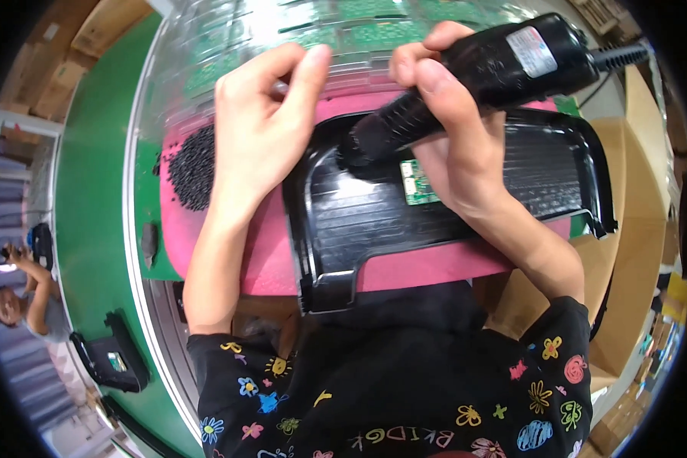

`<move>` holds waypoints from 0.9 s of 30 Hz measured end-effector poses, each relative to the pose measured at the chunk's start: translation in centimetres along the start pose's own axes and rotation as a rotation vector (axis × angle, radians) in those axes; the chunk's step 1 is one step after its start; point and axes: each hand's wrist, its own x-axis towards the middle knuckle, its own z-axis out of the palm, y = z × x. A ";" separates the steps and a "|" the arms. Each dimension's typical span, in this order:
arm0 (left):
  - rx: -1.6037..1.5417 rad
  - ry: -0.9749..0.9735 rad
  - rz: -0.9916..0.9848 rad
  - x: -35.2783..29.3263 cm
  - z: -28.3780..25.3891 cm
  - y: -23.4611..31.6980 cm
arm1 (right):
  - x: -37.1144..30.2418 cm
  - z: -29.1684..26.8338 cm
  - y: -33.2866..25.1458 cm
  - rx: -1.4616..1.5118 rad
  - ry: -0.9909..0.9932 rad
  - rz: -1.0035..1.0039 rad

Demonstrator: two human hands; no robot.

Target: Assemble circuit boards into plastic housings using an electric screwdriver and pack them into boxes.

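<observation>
Now your right hand grips the tool above the tray; your left hand curls, its possible pinch unclear.

- I take this for an assembly workshop: clear trays hold green circuit boards.
- I see a corded power tool and small black parts.
- I make out green worktops, cardboard boxes and a co-worker.
</observation>
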 end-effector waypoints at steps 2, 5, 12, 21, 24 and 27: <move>-0.089 -0.035 -0.017 -0.2 0.8 0.8 | 0.7 -1.1 -1.3 -0.063 0.033 -0.029; -0.162 -0.126 -0.074 -0.4 0.7 1.4 | 1.0 -3.0 -5.2 0.056 -0.072 0.016; 0.009 -0.275 0.166 -1.8 2.3 3.1 | -1.2 -8.9 -16.4 -0.657 0.402 0.021; 0.002 -0.459 0.292 -2.8 4.2 4.1 | -3.8 -16.7 -15.4 -0.891 0.377 0.037; -0.038 -0.495 0.295 -2.8 4.5 4.2 | -3.4 -14.9 -14.1 -0.454 0.290 -0.113; -0.065 -0.511 0.254 -2.9 4.6 4.7 | -2.3 -8.8 -13.9 -0.031 0.319 -0.212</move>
